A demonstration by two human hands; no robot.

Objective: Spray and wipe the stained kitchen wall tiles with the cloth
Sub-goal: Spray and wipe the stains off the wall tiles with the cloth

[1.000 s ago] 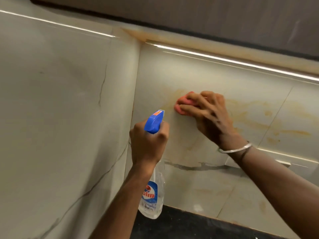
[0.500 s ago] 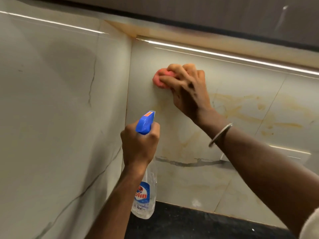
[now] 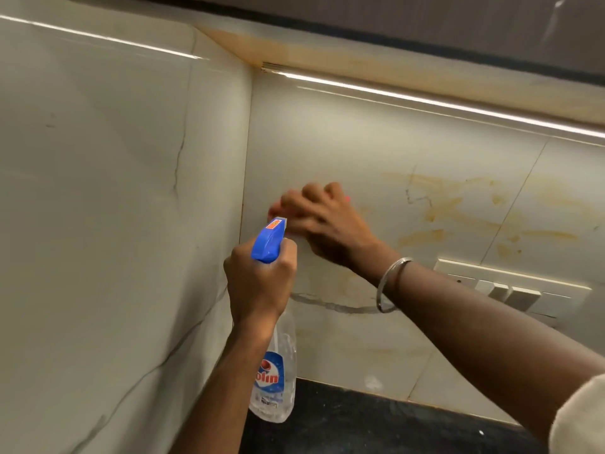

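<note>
My left hand (image 3: 258,286) grips the neck of a clear spray bottle (image 3: 273,381) with a blue trigger head (image 3: 269,239), held upright near the wall corner. My right hand (image 3: 322,221) holds a pink cloth (image 3: 276,211) against the back wall tile (image 3: 360,152), just right of the corner. The hand is motion-blurred and covers most of the cloth; only a pink edge shows at its left. Yellow-brown stains (image 3: 458,211) streak the tile to the right of my hand, and fainter ones (image 3: 343,280) lie below it.
A glossy side wall tile (image 3: 114,224) meets the back wall at the corner. A white switch plate (image 3: 510,290) sits on the back wall at right. A dark countertop (image 3: 360,424) runs below. A stained ledge with a light strip (image 3: 425,99) runs above.
My right hand swept the cloth up toward the corner, then back down beside the spray head. My left hand kept the bottle in about the same place.
</note>
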